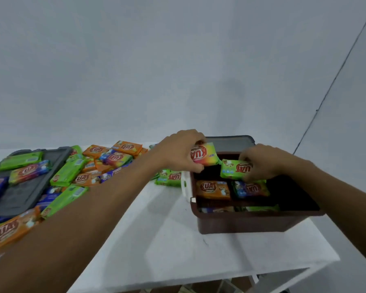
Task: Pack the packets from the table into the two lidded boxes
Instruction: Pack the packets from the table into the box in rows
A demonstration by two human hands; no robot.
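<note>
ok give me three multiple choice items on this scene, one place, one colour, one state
1. The dark brown plastic box stands on the white table: A) at its left end B) at its right end C) under it
2. The foil packet that the right hand pinches is: A) blue B) orange C) green
3. The left hand is: A) gripping a red and yellow foil packet B) flat on the table C) empty

Answers: 1 B, the box sits right of the loose packets; 2 C, its wrapper is green; 3 A, fingers curl round it above the box.
</note>
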